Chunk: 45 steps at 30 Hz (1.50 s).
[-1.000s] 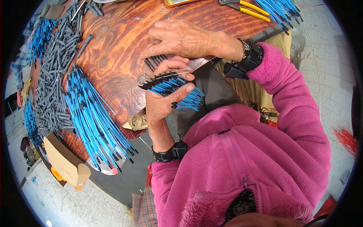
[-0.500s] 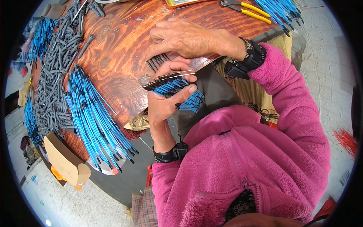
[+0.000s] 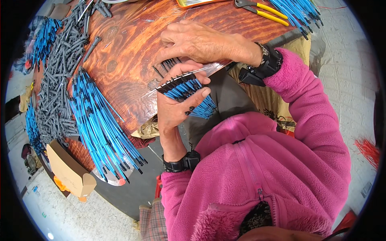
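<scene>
Sits, in a pink fleece jacket [image 3: 237, 156], at a glossy, reddish-brown, wood-grained table [image 3: 124, 48]. Has at left a long heap of grey, ribbed plastic pieces [image 3: 56, 84], and beside it a large fanned bundle of thin, black-tipped blue tubes [image 3: 98, 124], overhanging the edge. Near that, an open tan cardboard box [image 3: 66, 164]. Bends the right hand [image 3: 193, 42], knuckles up, over the table edge, close above the left fingertips; cannot tell whether gripping anything. Clasps in the left hand [image 3: 172, 110], between thumb and fingers, a smaller bundle of black-ended blue tubes [image 3: 184, 89], tilted at the table edge, with tails toward the lap. Beyond the right wrist, yellow-handled metal pliers [image 3: 272, 17]. Under the right fingers, several slim black rods [image 3: 169, 63].
</scene>
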### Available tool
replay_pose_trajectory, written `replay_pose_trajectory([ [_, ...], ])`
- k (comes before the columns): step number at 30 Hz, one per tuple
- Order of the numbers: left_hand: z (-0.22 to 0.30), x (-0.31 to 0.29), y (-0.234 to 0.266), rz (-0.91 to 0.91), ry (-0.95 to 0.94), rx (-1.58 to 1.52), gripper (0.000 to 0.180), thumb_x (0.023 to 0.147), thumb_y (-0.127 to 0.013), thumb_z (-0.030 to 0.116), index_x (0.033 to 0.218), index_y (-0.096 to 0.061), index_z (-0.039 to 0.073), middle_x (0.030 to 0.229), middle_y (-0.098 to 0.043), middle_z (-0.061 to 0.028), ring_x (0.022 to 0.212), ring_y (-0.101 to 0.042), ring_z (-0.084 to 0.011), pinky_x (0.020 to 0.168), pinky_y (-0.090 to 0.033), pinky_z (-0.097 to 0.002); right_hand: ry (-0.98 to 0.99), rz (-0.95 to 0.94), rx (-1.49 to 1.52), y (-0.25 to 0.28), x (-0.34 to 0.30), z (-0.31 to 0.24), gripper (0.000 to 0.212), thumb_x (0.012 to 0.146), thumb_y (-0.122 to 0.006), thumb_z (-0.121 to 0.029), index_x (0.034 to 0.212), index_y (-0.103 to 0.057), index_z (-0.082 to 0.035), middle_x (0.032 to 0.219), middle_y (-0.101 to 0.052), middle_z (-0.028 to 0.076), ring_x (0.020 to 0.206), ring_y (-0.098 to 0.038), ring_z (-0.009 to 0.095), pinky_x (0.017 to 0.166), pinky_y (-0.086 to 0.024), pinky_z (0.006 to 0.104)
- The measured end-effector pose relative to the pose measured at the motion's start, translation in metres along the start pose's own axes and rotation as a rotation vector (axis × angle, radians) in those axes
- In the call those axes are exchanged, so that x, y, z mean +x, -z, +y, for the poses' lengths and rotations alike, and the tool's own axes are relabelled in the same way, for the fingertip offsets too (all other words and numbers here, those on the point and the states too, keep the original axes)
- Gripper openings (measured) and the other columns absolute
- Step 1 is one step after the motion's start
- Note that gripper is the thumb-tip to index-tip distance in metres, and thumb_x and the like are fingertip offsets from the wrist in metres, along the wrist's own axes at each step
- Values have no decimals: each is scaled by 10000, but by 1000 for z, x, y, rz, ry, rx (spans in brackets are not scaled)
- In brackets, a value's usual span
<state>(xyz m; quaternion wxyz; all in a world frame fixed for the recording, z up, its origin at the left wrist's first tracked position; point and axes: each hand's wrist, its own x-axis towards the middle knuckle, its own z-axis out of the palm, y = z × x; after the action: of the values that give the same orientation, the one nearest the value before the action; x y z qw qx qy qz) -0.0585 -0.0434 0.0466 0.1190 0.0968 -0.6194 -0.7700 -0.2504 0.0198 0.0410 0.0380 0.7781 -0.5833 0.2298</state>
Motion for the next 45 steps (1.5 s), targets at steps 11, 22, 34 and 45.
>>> replay_pose_trajectory([
  [11, 1, 3, -4, -7, -31, 47, 348, 764, -806, 0, 1046, -601, -6, 915, -711, -61, 903, -641, -110, 841, -505, -263, 16, 4, 22, -4, 0, 3, 317, 861, -594, -290, 1174, -624, -248, 1005, -533, 33, 1024, -553, 266, 829, -473, 413],
  [22, -8, 5, -2, -42, -119, 9, 307, 755, -813, 15, 1005, -636, -9, 960, -696, -73, 938, -623, -128, 873, -492, -280, -3, 16, 2, -5, 1, 2, 290, 878, -550, -268, 1156, -622, -222, 1012, -538, 40, 1029, -549, 265, 833, -472, 409],
  [34, -1, 5, -3, -63, -20, -6, 354, 766, -808, 24, 1069, -627, -6, 943, -696, -54, 910, -632, -114, 844, -500, -262, -13, 45, 3, -9, -2, 2, 275, 878, -552, -240, 1145, -613, -209, 1010, -535, 43, 1041, -544, 262, 847, -478, 402],
  [45, -8, 9, -1, -67, -97, 31, 352, 768, -807, 14, 1069, -627, -8, 955, -698, -70, 1013, -619, -148, 899, -484, -298, -19, 162, -34, 4, -20, 20, 359, 786, -663, -147, 1142, -630, -112, 1010, -579, 77, 968, -584, 278, 813, -497, 389],
])
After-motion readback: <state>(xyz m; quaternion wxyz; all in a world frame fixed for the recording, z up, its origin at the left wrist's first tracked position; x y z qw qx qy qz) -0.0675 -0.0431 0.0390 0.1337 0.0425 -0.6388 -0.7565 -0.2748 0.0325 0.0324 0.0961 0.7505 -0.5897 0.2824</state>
